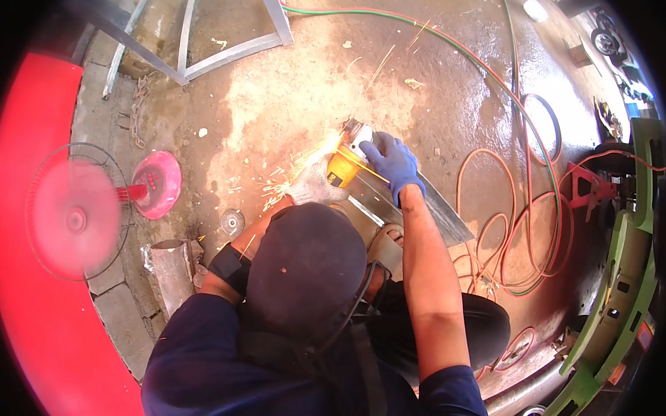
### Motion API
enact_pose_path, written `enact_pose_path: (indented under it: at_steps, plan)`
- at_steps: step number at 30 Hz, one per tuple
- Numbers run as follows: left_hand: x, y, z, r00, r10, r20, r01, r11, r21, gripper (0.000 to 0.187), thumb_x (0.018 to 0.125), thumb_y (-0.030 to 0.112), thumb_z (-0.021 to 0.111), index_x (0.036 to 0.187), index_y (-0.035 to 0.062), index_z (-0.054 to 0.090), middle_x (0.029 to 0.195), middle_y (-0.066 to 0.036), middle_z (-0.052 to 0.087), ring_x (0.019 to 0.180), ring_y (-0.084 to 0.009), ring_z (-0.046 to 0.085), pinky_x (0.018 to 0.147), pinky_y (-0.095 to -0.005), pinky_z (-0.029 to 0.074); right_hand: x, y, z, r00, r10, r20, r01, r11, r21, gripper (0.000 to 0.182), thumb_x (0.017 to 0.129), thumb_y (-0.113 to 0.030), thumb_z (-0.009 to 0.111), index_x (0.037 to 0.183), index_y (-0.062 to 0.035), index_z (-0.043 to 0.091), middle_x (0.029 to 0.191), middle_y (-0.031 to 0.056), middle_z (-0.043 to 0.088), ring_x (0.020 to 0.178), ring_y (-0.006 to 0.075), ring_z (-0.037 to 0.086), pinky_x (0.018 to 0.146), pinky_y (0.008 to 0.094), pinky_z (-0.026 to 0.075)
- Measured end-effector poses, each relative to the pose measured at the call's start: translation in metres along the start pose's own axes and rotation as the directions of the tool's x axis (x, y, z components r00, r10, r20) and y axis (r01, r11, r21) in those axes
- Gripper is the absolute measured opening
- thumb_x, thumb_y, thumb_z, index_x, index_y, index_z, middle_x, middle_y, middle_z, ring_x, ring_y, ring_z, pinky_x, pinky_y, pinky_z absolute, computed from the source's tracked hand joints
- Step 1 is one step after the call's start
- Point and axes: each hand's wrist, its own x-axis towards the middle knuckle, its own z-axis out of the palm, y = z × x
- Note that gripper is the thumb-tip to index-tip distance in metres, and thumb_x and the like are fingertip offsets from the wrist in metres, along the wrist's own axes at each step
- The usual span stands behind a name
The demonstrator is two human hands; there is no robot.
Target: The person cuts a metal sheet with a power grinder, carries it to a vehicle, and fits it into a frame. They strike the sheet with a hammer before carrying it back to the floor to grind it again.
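A yellow angle grinder (342, 166) is running low over the floor, throwing bright sparks down and to the left. My left hand (315, 184), in a whitish knit glove, grips its body; sparks and glare blur part of the fingers. My right hand (397, 165), in a blue glove, is closed at the grinder's front end. A flat grey metal piece (444, 212) extends from beneath the right wrist toward the lower right. The dark cap (305, 262) covers the area below the left hand, and the disc's contact point is lost in glare.
A red fan (76, 219) with a round base (158, 185) stands left. A loose disc (232, 222) and a cut metal tube (171, 272) lie near the left arm. Red and green hoses (523, 215) coil at right, before a green metal frame (615, 291). A grey frame (239, 58) stands ahead.
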Motion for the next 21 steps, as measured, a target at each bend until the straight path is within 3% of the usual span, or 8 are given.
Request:
enact_pose_path:
  at_steps: [6,9,12,15,17,21]
  plan:
    - [-0.003,-0.001,0.003,0.993,0.072,-0.091,-0.063,0.993,0.098,0.090,0.064,0.019,0.083,0.144,0.0020,0.047,0.129,-0.021,0.058,0.117,-0.0314,0.058,0.098,-0.0403,0.049,0.000,0.001,0.001,1.000,-0.002,-0.014,0.002,1.000,0.011,0.067,0.089,-0.067,0.059,0.133,-0.0167,0.064,0.126,0.0166,0.067,0.121,0.0349,0.061,0.104,0.0466,0.044]
    - [-0.004,0.005,-0.001,0.998,-0.058,-0.018,0.058,0.998,0.023,0.089,0.064,0.021,0.083,0.144,0.0017,0.048,0.127,-0.021,0.059,0.116,-0.0319,0.059,0.098,-0.0400,0.049,-0.001,-0.001,-0.001,1.000,0.002,-0.005,-0.002,1.000,0.008,0.067,0.089,-0.067,0.059,0.133,-0.0170,0.064,0.126,0.0167,0.067,0.121,0.0351,0.061,0.104,0.0466,0.044]
    - [0.000,-0.002,0.000,0.998,0.047,-0.038,-0.044,0.996,0.075,0.086,0.064,0.022,0.083,0.141,0.0015,0.050,0.124,-0.021,0.061,0.112,-0.0323,0.061,0.095,-0.0399,0.050,0.000,-0.001,0.000,1.000,0.006,-0.005,-0.006,1.000,0.008,0.066,0.089,-0.066,0.059,0.133,-0.0173,0.064,0.126,0.0169,0.066,0.121,0.0352,0.061,0.104,0.0465,0.044]
    - [-0.003,0.008,-0.005,0.998,-0.056,0.020,0.057,0.996,-0.061,0.085,0.063,0.027,0.086,0.137,0.0002,0.053,0.122,-0.023,0.064,0.113,-0.0366,0.062,0.099,-0.0416,0.050,-0.001,-0.002,-0.002,1.000,0.001,-0.005,-0.001,1.000,0.005,0.066,0.089,-0.066,0.059,0.133,-0.0173,0.064,0.127,0.0171,0.066,0.122,0.0353,0.061,0.104,0.0466,0.044]
    - [-0.008,0.023,-0.007,0.989,0.120,-0.081,-0.131,0.980,-0.147,0.077,0.064,0.020,0.083,0.133,-0.0001,0.055,0.116,-0.018,0.063,0.103,-0.0275,0.063,0.089,-0.0390,0.051,-0.001,-0.002,-0.002,1.000,0.000,0.006,0.000,1.000,0.008,0.066,0.089,-0.067,0.059,0.133,-0.0173,0.064,0.127,0.0173,0.066,0.121,0.0355,0.061,0.104,0.0466,0.044]
    - [0.006,-0.020,0.006,0.990,0.105,-0.090,-0.106,0.994,-0.012,0.078,0.063,0.018,0.083,0.134,-0.0005,0.055,0.116,-0.018,0.063,0.104,-0.0268,0.062,0.091,-0.0384,0.050,-0.002,-0.003,-0.003,1.000,0.008,0.004,-0.008,1.000,0.002,0.067,0.090,-0.067,0.058,0.133,-0.0172,0.064,0.127,0.0173,0.066,0.122,0.0354,0.060,0.104,0.0469,0.043]
